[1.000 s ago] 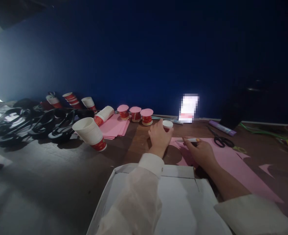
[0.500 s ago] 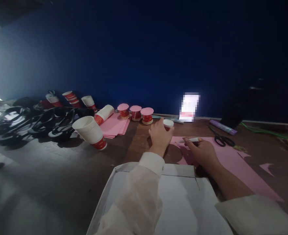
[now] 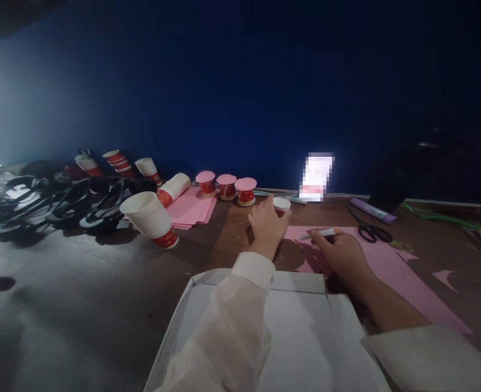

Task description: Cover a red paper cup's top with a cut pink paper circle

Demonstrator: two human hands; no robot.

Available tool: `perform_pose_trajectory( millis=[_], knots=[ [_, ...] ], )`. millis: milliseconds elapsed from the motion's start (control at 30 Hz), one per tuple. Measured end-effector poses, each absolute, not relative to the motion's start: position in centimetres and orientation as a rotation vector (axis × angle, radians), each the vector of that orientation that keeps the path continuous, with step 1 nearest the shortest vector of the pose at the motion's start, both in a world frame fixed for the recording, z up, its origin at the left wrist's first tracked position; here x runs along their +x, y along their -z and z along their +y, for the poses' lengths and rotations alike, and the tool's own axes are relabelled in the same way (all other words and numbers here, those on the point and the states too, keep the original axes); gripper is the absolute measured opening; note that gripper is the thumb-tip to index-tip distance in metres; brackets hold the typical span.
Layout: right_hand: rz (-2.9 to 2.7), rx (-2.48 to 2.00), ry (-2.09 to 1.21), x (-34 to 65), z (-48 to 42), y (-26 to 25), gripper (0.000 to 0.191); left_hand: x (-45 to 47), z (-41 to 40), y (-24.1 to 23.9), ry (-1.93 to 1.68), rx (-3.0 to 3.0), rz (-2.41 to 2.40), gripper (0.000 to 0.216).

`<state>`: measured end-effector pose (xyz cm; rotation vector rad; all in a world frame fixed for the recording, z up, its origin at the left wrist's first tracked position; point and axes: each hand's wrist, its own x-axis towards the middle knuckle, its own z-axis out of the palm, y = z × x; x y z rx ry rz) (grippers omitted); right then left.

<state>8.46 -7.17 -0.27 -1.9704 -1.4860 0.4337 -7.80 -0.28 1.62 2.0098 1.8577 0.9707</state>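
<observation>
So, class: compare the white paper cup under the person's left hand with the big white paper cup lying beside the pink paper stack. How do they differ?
The small white paper cup stands inverted, base up, gripped by the left hand; the large white paper cup lies tipped over, mouth showing, untouched. The small one looks far smaller. Both are white with red.

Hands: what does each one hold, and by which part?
Left hand grips a small cup around its side; right hand holds a pen by its back end.

The brown table [image 3: 232, 239] carries pink paper [image 3: 383, 267], scissors [image 3: 371, 231], paper cups [image 3: 152, 220] — and a white box [image 3: 297, 337].
</observation>
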Motion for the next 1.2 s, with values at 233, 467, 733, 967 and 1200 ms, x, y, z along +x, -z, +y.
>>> perform_pose_trajectory(
  millis=[233,467,733,967,1200],
  knots=[
    [-1.477,-1.937,-0.407,8.7,-7.3,0.1,0.037,-7.8,-0.2,-1.6,-0.961,2.014,1.854,0.059],
    [-1.460,-1.999,-0.410,9.0,-7.3,-0.3,0.036,-7.8,-0.3,-1.5,-0.967,2.023,1.860,0.059],
    [-1.468,-1.992,-0.390,9.0,-7.4,-0.5,0.035,-7.8,-0.4,-1.6,-0.962,2.023,1.867,0.060],
    [-1.279,-1.868,-0.434,9.2,-8.0,-0.8,0.036,-8.2,0.0,-1.9,-1.084,1.945,1.790,0.058],
    [-0.753,-1.423,-0.544,9.6,-7.8,-0.2,0.032,-9.2,1.1,-1.5,-1.208,1.798,1.791,0.063]
  ],
)
